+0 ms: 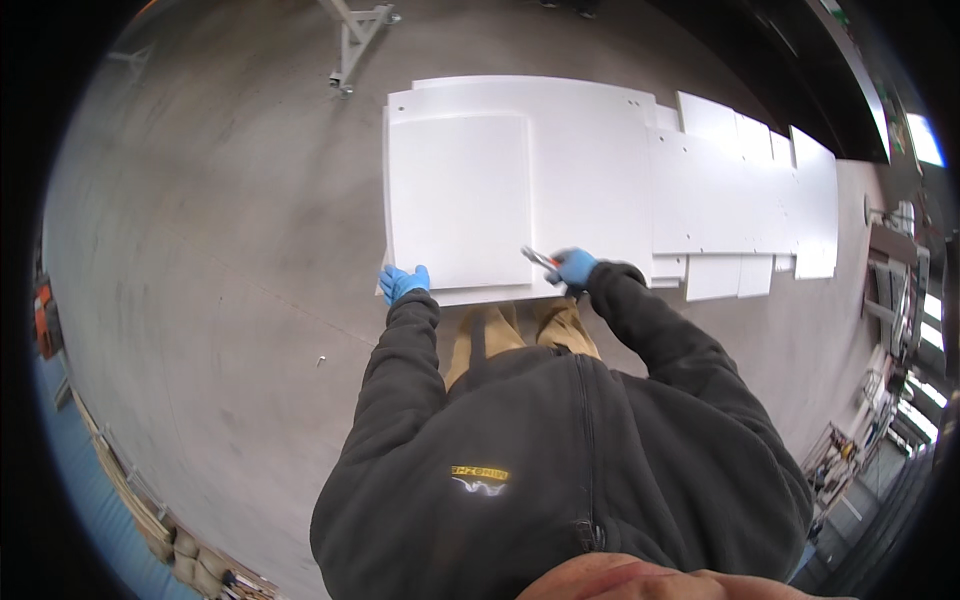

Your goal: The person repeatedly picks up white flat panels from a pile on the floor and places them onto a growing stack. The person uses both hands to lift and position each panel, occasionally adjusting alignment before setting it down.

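Note:
A smaller white panel [460,200] lies on top of a larger white panel [595,170], close to its left end. My left hand [404,284], in a blue glove, grips the near left corner of the smaller panel, the thumb apart from the fingers. In my right hand [575,267], also gloved in blue, is a silver metal hand tool [540,259] with a touch of red; its exact kind is hard to make out. The tool's tip points left, over the panel near the smaller one's right edge. My right fingers are closed round its handle.
Several more white panels [725,195] of differing sizes overlap toward the right. A grey metal stand on castors [352,45] is on the concrete floor beyond. Dark, long equipment [790,70] fills the far right. A small light-coloured object [321,361] lies on the floor to the left.

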Available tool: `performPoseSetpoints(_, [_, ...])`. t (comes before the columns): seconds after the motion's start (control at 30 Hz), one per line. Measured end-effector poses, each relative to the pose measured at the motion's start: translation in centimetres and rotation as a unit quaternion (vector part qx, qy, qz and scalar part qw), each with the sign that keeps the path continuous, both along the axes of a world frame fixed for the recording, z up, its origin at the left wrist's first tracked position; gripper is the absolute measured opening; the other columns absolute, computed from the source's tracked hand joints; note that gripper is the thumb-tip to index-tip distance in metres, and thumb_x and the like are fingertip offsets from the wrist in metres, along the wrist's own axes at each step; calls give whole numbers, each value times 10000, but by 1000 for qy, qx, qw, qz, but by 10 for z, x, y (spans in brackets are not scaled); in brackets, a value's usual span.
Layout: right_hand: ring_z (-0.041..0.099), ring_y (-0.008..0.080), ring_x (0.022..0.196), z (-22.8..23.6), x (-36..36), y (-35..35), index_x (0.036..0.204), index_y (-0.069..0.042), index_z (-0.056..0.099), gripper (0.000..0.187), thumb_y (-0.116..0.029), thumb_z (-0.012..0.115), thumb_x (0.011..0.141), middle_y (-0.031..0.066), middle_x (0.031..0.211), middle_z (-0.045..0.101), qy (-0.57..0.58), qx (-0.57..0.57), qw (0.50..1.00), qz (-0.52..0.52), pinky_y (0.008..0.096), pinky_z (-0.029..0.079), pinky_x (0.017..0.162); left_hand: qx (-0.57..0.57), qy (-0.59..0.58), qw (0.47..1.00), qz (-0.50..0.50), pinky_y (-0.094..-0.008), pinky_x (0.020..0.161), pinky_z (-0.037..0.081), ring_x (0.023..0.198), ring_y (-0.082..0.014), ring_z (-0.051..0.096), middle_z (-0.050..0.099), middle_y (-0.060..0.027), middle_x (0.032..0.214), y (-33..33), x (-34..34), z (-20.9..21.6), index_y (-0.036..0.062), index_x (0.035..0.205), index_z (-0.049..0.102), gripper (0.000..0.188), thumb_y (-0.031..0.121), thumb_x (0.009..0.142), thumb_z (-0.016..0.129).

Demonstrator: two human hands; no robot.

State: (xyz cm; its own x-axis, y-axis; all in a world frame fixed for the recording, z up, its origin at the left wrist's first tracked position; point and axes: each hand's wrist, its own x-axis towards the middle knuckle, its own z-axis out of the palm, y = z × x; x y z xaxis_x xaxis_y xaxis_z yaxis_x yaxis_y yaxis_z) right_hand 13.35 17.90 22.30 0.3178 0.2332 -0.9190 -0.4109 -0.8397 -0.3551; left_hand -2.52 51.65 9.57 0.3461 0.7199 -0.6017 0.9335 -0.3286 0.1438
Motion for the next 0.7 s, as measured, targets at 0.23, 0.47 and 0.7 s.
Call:
performPoseSetpoints(0.23, [700, 267, 661, -16, -56, -38, 925, -46, 725, 476, -517, 661, 898, 141, 750, 717, -83, -49, 991, 90, 405, 555, 656, -114, -139, 983, 26, -483, 1042, 465, 1193, -423, 574, 597, -263, 1283, 29, -8, -50, -26, 1291, 543, 626, 264, 761, 707])
performPoseSetpoints(0.47, [699, 198, 636, 58, -12, 43, 1185, -33, 609, 450, -277, 714, 822, 105, 867, 682, -67, 46, 996, -35, 322, 547, 546, -52, 51, 996, -53, -417, 1202, 215, 1491, -282, 249, 328, -141, 1572, 20, 11, 31, 82, 1474, 384, 715, 265, 821, 612])
performPoseSetpoints(0.7, [691, 168, 621, 105, -21, 72, 1158, -44, 588, 414, -250, 710, 821, 91, 851, 663, -65, 93, 993, -37, 308, 533, 510, -74, 43, 994, -67, -437, 1231, 131, 1538, -284, 146, 202, -124, 1652, 7, 12, 59, 92, 1574, 241, 828, 344, 866, 587])
